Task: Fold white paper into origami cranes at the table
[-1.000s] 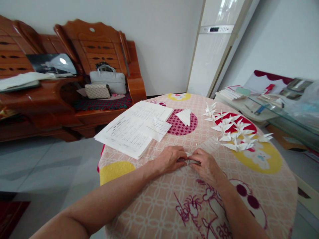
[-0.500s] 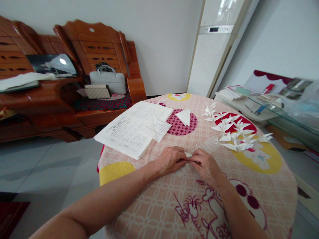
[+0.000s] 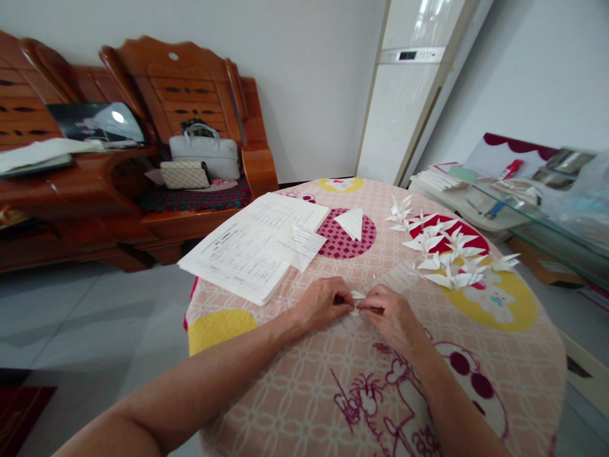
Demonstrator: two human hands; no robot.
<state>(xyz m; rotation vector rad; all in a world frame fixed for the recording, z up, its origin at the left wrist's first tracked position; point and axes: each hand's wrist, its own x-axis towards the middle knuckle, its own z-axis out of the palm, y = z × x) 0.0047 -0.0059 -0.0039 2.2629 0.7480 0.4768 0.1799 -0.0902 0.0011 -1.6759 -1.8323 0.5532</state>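
A small piece of folded white paper (image 3: 358,295) sits between my two hands over the middle of the table, mostly hidden by my fingers. My left hand (image 3: 329,301) pinches its left side, fingers bent and thumb pressed in. On the right side, my right hand (image 3: 384,310) grips it between thumb and fingertips. Several white paper cranes (image 3: 454,278) stand in a cluster to the right. Beyond my hands lies a folded paper triangle (image 3: 351,223). A loose sheet of printed paper (image 3: 307,246) rests on a stack of printed pages (image 3: 238,254) at the left.
The round table has a patterned pink cloth (image 3: 285,393). Behind it on the left is a wooden sofa (image 3: 190,82) holding a grey handbag (image 3: 207,154). A glass shelf (image 3: 523,216) with papers and bags stands close on the right; a tall white cabinet unit (image 3: 404,101) is at the back.
My fingers have shifted slightly on the folded paper, and my left fingertips have drawn a little left, so more of the paper shows between the hands. The cranes and pages stay put.
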